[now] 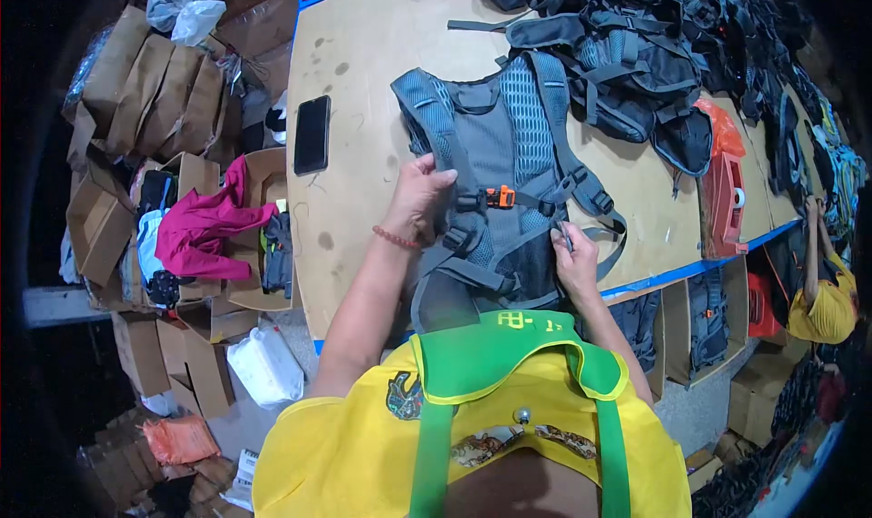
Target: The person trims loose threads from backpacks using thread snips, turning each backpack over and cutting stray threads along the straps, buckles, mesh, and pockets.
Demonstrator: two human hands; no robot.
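A grey backpack [481,154] lies on the table with its padded shoulder straps and blue mesh back panel facing up. An orange buckle [500,196] joins the chest strap across it. My left hand [420,200], with a beaded bracelet at the wrist, is closed on the backpack's left edge by the shoulder strap. At the lower right side of the pack, my right hand [576,262] is closed around a small, dark, slim tool [567,237]; its exact kind is too small to make out. Part of each hand's grip is hidden.
A black phone [312,134] lies left on the cardboard-covered table [363,54]. More backpacks [627,64] are heaped at the back right, near a red tape dispenser [724,200]. Open cartons [100,218] stand left. Another person [822,300] works at far right.
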